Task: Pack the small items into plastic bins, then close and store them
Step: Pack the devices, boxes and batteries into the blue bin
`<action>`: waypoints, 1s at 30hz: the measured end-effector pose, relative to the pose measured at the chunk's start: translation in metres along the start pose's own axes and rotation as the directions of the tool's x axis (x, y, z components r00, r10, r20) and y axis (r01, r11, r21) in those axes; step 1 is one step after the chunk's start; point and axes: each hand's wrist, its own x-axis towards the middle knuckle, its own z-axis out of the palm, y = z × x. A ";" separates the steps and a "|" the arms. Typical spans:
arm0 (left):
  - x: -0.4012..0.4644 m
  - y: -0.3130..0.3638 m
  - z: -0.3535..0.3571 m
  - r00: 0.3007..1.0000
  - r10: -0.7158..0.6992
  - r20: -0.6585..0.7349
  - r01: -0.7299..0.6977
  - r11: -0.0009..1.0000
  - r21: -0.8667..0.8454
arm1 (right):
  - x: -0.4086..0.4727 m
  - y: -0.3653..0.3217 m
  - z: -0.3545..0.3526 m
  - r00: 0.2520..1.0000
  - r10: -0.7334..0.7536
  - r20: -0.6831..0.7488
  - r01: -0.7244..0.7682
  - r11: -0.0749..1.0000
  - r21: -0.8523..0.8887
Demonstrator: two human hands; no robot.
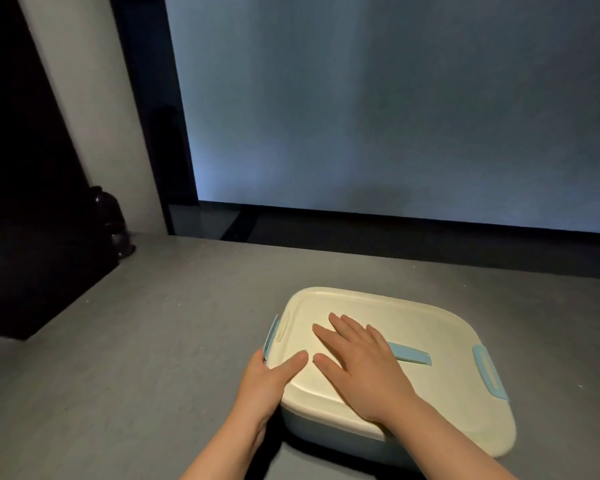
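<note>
A plastic bin (pixel 326 429) with a pale blue body sits on the grey surface (pixel 125 341), covered by a cream lid (pixel 440 330). A light blue handle (pixel 411 355) lies across the lid's middle. Blue latches show at the left end (pixel 271 336) and the right end (pixel 490 372). My right hand (pixel 359 362) lies flat on the lid with its fingers spread and straight. My left hand (pixel 269 379) grips the bin's left edge just below the left latch, thumb on top of the lid and fingers down the side. The bin's contents are hidden.
A dark block (pixel 32 278) stands at the far left, with a small dark object (pixel 113 220) beside it. Beyond the surface's far edge runs a dark ledge (pixel 395 226) under a large pale blue wall panel (pixel 395 98).
</note>
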 end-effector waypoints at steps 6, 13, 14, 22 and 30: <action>0.001 -0.006 0.004 0.973 0.205 -0.104 -0.206 0.978 -0.003 | 0.002 0.000 0.001 1.000 0.007 0.000 -0.007 1.000 0.004; 0.001 -0.005 0.001 0.941 0.326 -0.093 -0.305 0.934 0.185 | 0.003 -0.001 0.002 1.000 0.000 0.002 0.000 1.000 0.015; 0.001 -0.005 0.000 0.938 0.335 -0.089 -0.311 0.927 0.209 | 0.003 -0.001 0.002 1.000 -0.002 0.002 0.002 1.000 0.018; -0.004 -0.004 0.006 0.921 0.379 -0.093 -0.316 0.864 0.392 | 0.001 -0.003 -0.001 0.998 -0.016 -0.069 0.022 0.996 0.084; -0.026 0.000 0.018 0.777 0.584 0.233 -0.558 0.468 0.686 | -0.037 0.000 -0.014 0.982 0.045 -0.183 -0.022 0.992 0.127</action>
